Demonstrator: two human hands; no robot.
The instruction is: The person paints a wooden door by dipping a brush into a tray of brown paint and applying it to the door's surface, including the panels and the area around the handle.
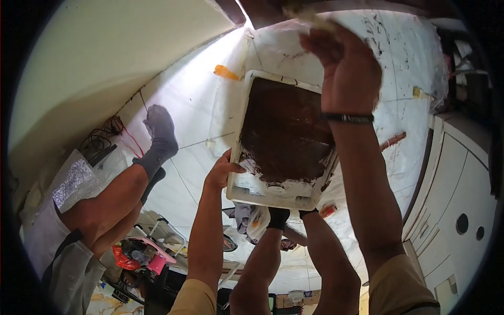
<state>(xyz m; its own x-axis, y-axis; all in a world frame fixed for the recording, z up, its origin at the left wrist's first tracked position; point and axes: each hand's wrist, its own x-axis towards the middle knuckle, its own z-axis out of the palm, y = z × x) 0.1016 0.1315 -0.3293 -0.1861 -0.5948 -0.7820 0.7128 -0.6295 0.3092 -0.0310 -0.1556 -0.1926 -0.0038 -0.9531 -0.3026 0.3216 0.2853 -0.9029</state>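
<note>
My left hand [223,170] grips the left rim of a white rectangular tray [239,136], thumb over the edge. Dark brown paint [286,131] covers most of the tray's inside, while its near end shows white with brown smears. My right hand [349,65], with a dark band on the wrist, is raised past the tray's far right corner, close to a dark brown panel [336,4]. Its fingers are curled around a blurred, pale tan thing [310,18] whose kind I cannot make out.
Another person's leg in a grey sock [160,136] stands at left, near wires [107,131]. Brown-marked plastic sheeting [404,58] covers tiles. A brown-stained stick [394,140] lies right, before a white cabinet [446,194]. An orange scrap [226,72] lies beyond the tray.
</note>
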